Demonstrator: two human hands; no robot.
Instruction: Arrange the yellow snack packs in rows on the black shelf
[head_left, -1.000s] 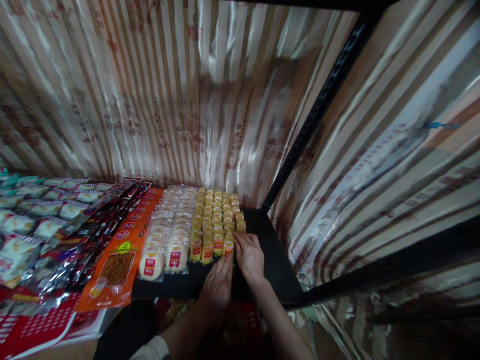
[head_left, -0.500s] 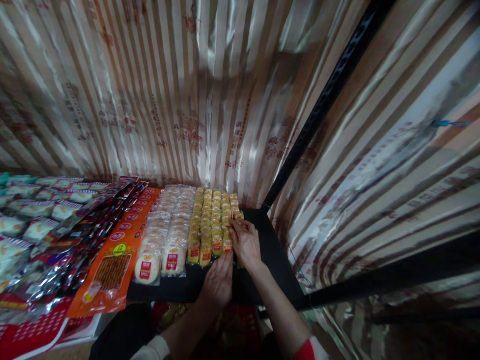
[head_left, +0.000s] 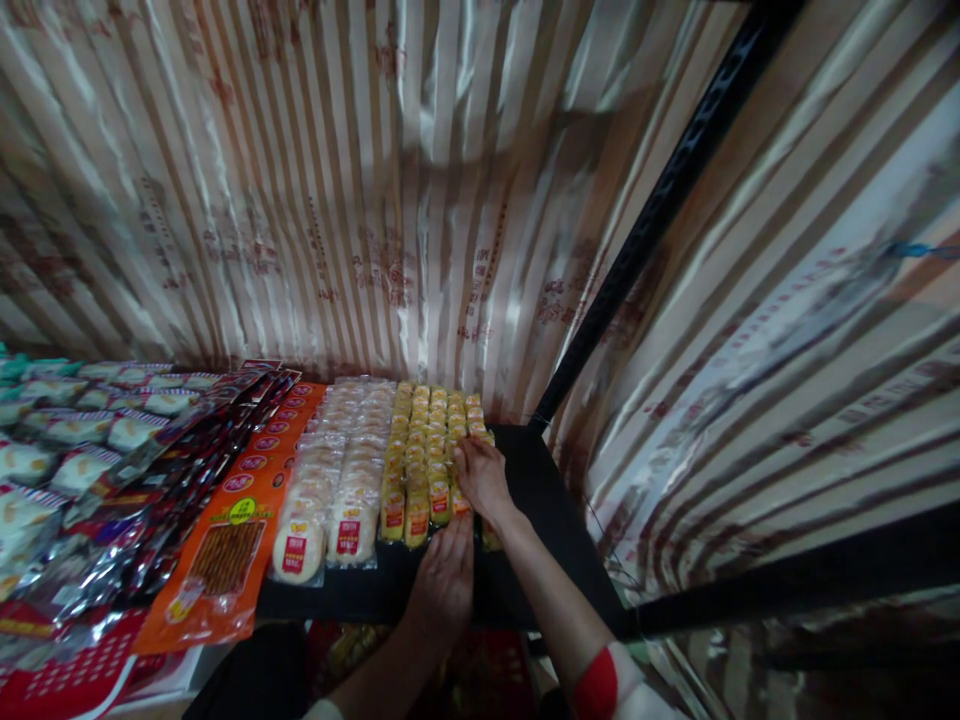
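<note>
On the shelf [head_left: 551, 500], wrapped discs [head_left: 351, 505] lie left of mini packs [head_left: 426, 450] — sheeting [head_left: 337, 200] behind both, a packet [head_left: 236, 540] farther left.

Dim; glare streaks, soft shadow on striped sheeting [head_left: 442, 250]; edges blurred.

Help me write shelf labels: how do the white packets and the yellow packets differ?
The white packets are round-faced and larger; the yellow packets are narrower and smaller. The white packets form two rows, the yellow packets more. Both show reddish labels on their front packets.
</note>
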